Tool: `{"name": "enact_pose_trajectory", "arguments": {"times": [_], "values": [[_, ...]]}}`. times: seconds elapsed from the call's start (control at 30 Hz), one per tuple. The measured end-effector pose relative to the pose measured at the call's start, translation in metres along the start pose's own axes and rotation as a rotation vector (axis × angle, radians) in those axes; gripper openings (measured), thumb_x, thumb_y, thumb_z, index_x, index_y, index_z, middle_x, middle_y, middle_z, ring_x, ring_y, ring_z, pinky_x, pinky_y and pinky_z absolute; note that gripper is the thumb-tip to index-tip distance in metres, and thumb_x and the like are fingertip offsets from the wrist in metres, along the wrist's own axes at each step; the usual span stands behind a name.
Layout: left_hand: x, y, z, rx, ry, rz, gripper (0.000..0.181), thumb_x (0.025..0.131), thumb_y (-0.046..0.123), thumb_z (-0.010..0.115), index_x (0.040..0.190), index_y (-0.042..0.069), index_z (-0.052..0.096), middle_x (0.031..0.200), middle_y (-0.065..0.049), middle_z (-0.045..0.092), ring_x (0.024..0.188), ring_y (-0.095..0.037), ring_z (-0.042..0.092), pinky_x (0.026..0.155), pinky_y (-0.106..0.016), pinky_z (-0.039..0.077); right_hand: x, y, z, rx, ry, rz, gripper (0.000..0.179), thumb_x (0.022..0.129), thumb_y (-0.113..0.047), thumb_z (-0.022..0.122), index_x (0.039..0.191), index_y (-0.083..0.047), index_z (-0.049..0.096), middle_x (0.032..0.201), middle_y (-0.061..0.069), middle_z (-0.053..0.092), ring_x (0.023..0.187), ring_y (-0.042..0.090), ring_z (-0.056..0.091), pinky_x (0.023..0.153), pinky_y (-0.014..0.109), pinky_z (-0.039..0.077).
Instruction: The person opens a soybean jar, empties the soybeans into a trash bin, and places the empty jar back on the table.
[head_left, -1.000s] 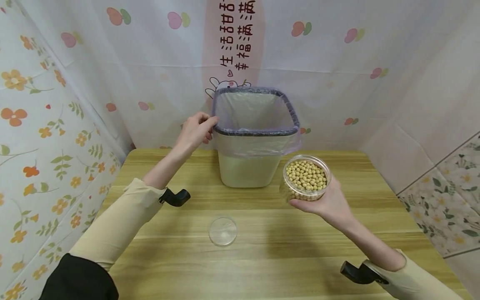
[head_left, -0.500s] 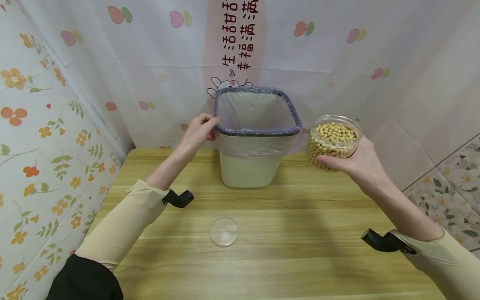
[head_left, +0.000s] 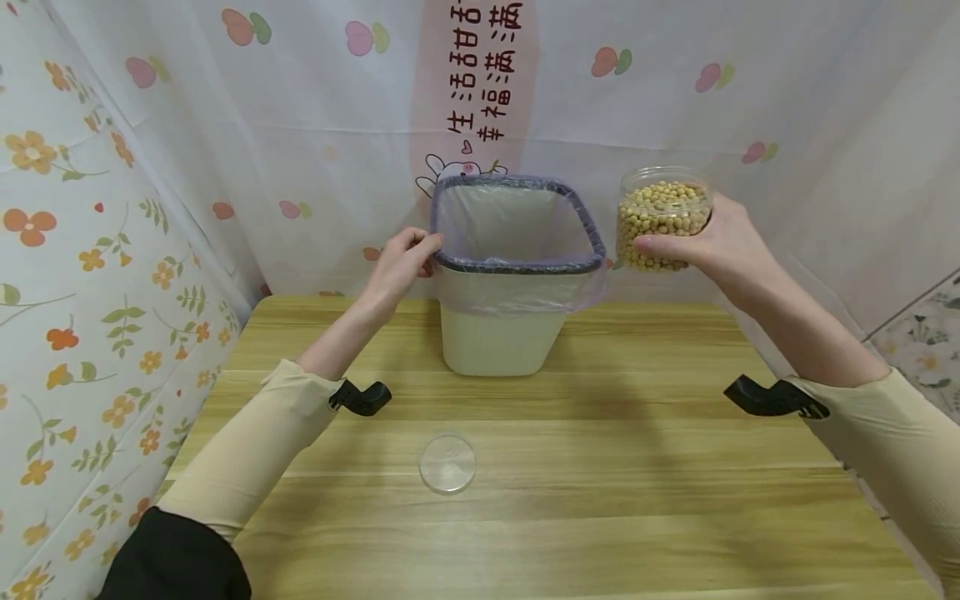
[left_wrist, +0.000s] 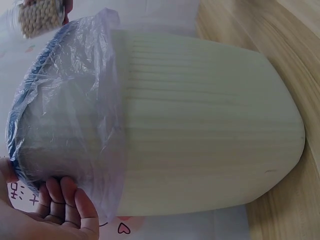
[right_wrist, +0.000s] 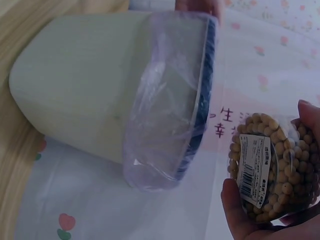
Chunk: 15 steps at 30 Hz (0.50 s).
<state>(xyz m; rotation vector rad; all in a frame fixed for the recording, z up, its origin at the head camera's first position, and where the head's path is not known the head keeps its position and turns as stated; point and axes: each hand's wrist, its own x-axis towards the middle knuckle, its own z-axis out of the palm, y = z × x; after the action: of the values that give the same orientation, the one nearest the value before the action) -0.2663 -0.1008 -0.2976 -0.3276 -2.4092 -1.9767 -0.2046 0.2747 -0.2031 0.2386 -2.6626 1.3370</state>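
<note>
A cream trash bin [head_left: 498, 342] stands upright on the table, lined with a thin purple plastic bag [head_left: 517, 292] folded over its dark rim. My left hand [head_left: 401, 262] pinches the rim at its left corner, thumb on top and fingers curled against the bag outside. To the right of the bin, raised to about the height of its rim, is a clear jar [head_left: 660, 225] full of soybeans, lidless and nearly upright. My right hand [head_left: 723, 237] grips it from the right side. A white label [right_wrist: 254, 170] shows on the jar in the right wrist view.
A round clear lid [head_left: 447, 464] lies flat on the wooden table [head_left: 525, 525] in front of the bin. Behind the bin hangs a white printed curtain [head_left: 315, 125]. A flowered cloth [head_left: 97, 317] closes off the left side.
My right hand has lifted the jar of soybeans up and to the right, from low in front of the bin to beside its rim. The left hand has stayed on the rim.
</note>
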Motion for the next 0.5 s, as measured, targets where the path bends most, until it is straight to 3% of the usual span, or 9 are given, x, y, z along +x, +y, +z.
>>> {"name": "enact_pose_trajectory", "arguments": {"times": [0.3, 0.5], "values": [[0.000, -0.004, -0.001, -0.019, 0.007, 0.006, 0.024, 0.104, 0.034, 0.055, 0.104, 0.010, 0.055, 0.089, 0.000, 0.055, 0.084, -0.017, 0.057, 0.091, -0.034, 0.052, 0.041, -0.016, 0.009, -0.020, -0.104, 0.021, 0.061, 0.088, -0.029, 0.082, 0.139, -0.020, 0.051, 0.117, -0.010, 0.063, 0.104, 0.008, 0.061, 0.077, 0.017, 0.055], [0.001, -0.005, 0.001, -0.048, 0.009, 0.005, 0.022, 0.103, 0.033, 0.055, 0.103, 0.010, 0.054, 0.087, -0.001, 0.053, 0.084, -0.017, 0.055, 0.095, -0.041, 0.051, 0.062, -0.022, 0.017, -0.098, -0.131, 0.032, 0.056, 0.086, -0.036, 0.083, 0.133, -0.020, 0.055, 0.112, -0.010, 0.062, 0.098, 0.010, 0.060, 0.074, 0.020, 0.054]]}}
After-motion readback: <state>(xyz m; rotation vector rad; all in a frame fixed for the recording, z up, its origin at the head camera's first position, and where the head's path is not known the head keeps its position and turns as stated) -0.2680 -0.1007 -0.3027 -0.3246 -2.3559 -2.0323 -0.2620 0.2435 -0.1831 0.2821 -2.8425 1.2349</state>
